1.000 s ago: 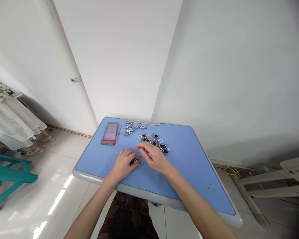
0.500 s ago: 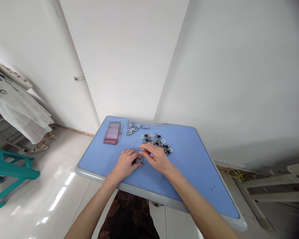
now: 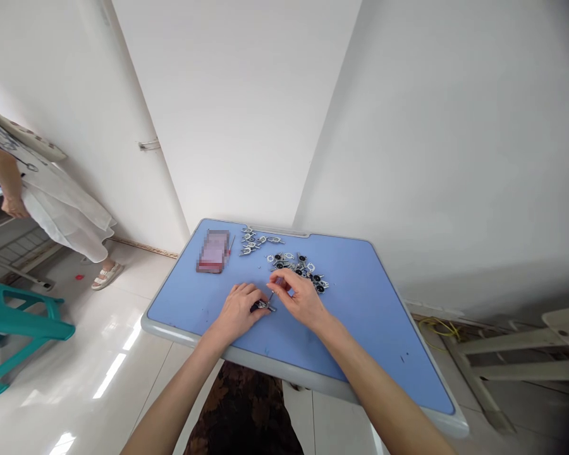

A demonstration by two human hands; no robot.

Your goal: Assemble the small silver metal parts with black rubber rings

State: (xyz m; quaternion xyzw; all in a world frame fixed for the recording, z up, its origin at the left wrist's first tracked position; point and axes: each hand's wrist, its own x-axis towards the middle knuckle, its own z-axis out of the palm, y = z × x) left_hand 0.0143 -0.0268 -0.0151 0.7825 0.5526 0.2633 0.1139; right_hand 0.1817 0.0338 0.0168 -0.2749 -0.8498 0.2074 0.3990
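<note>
One blue table (image 3: pixel 374 303) stood before a white wall (image 3: pixel 446 158), one green stool (image 3: pixel 23 339) leftward. Near two clusters of metal parts (image 3: pixel 317 278), the left hand (image 3: pixel 239 308) gripped one metal piece (image 3: pixel 263 305) on the table; the right hand (image 3: pixel 301 300) pinched one thin shaft (image 3: pixel 271 295).

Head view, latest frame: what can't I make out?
In the head view:
Metal part: partly covered by the left hand.
Thin rod: upper end hidden by the right hand.
Parts pile: partly behind that hand.
Pixelated rectangle: details blurred out.
Standing person: upper body cut off by left edge.
</note>
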